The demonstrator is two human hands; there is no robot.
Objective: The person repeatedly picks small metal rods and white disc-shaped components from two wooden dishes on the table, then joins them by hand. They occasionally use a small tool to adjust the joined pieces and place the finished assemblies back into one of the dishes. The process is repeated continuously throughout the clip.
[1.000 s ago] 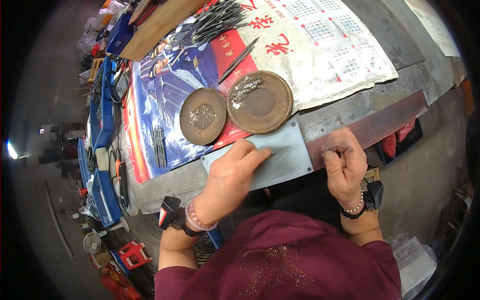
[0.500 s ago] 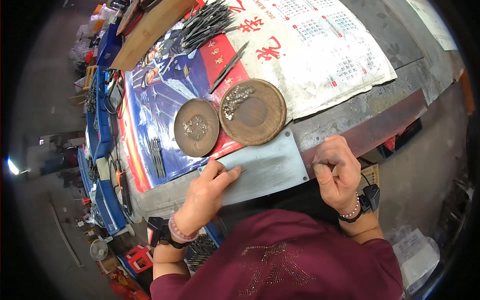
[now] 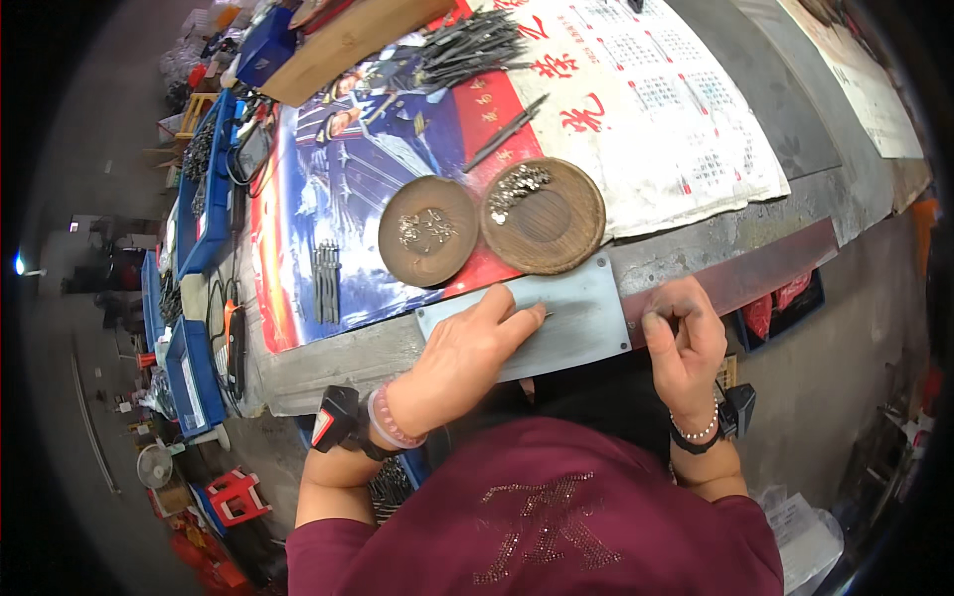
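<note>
My left hand (image 3: pixel 467 343) lies over the pale metal plate (image 3: pixel 586 333) at the bench's front edge. Its thumb and forefinger pinch a small thin metal piece (image 3: pixel 550 314), too small to name. Just right of the plate, beside a reddish-brown strip (image 3: pixel 765 260), my right hand (image 3: pixel 688 343) is closed with thumb against fingers. Whatever it may hold is hidden. Beyond the plate, a shallow wooden dish (image 3: pixel 397 248) holds small silvery bits (image 3: pixel 427 228). Touching it on the right, a round wooden tray (image 3: pixel 586 223) bears a cluster of silvery pieces (image 3: pixel 517 191).
A calendar poster (image 3: pixel 676 139) covers much of the bench. On it rest a heap of dark thin rods (image 3: pixel 472 50), a small bundle of rods (image 3: pixel 326 283) and a wooden block (image 3: pixel 353 50). Blue bins (image 3: pixel 204 238) line the left side.
The whole view has shifted a little. My left hand has moved rightward across the metal plate, still pinching the small piece. My right hand stays closed, slightly nearer the plate.
</note>
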